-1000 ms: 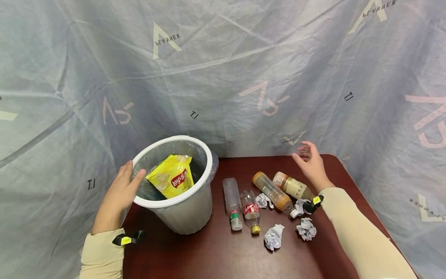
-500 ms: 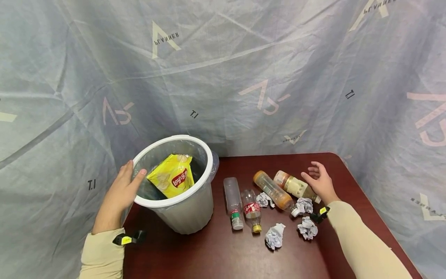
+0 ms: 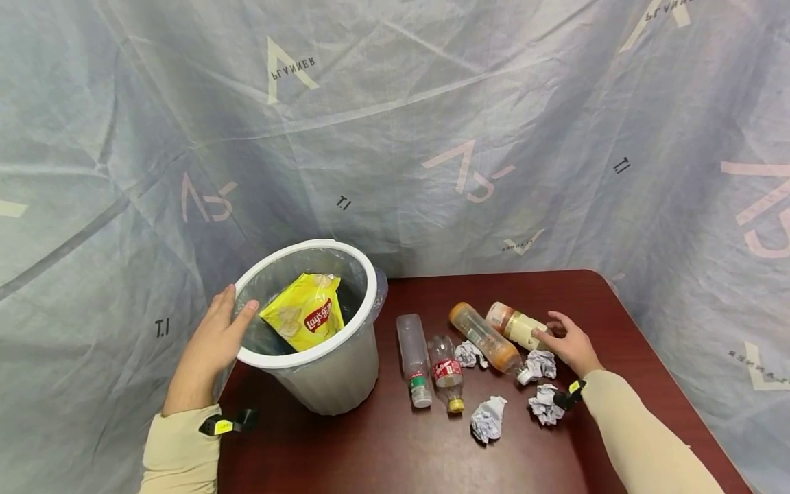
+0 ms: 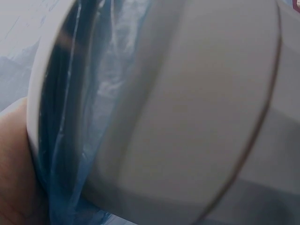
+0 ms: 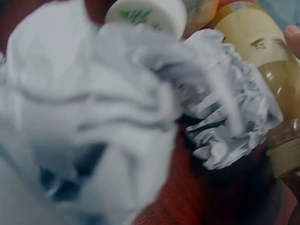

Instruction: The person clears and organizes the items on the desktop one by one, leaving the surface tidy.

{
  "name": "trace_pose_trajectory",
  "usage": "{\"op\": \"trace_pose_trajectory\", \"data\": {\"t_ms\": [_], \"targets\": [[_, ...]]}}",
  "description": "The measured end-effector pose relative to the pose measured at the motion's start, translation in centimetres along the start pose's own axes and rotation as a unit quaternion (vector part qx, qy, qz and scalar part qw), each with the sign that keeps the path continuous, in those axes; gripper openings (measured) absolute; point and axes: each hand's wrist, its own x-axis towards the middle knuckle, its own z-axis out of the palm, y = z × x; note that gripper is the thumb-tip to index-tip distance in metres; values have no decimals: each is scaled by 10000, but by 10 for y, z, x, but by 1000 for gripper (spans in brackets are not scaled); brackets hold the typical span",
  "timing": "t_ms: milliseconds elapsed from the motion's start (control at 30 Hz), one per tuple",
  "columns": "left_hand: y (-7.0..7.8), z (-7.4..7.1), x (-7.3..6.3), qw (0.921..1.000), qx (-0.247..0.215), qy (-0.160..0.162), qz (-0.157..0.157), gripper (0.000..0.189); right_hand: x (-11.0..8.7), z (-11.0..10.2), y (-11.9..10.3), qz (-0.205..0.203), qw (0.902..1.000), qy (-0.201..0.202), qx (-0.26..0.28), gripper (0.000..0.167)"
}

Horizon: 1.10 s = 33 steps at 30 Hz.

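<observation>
My left hand [image 3: 212, 336] holds the white rim of a trash bin [image 3: 333, 384], the thumb lying over the edge and the fingers along the outside. The left wrist view shows that hand against the rim [image 4: 35, 101]. Inside the bin's clear liner sits a yellow Lay's chip bag [image 3: 308, 312]. My right hand [image 3: 570, 343] is over the neck end of a cream-labelled drink bottle [image 3: 518, 326] lying on its side, its fingers spread about it. In the right wrist view a fingertip [image 5: 293, 40] is close beside the bottle [image 5: 260, 42].
An orange-banded bottle [image 3: 487, 336], a clear bottle with a green label [image 3: 412, 357] and a red-labelled bottle [image 3: 446, 370] lie on the dark red table [image 3: 395, 460]. Several crumpled paper balls [image 3: 489, 418] lie among and before them. A grey sheet [image 3: 395, 137] hangs behind.
My right hand has come down and towards me from above the table's back edge to the cream-labelled bottle. The left hand, the bin and the other bottles have stayed in place.
</observation>
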Motion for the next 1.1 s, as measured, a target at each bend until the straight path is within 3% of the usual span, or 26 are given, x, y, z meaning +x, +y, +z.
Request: {"op": "trace_pose_trajectory", "data": {"t_ms": [267, 367, 700, 933, 1100], "targets": [[1, -1, -1, 10000, 19, 50, -63, 86, 2, 4, 3, -245, 9921, -135, -1221, 93], [1, -1, -1, 10000, 49, 34, -80, 85, 3, 5, 6, -349, 9891, -125, -1425, 95], [1, -1, -2, 9999, 102, -14, -105, 85, 9, -2, 3, -428, 9897, -91, -1360, 95], [-1, 0, -2, 9999, 57, -32, -130, 87, 20, -14, -14, -338, 9924, 76, -1178, 100], [-1, 0, 0, 9999, 13, -36, -99, 88, 29, -20, -33, -463, 9923, 284, -1112, 95]]}}
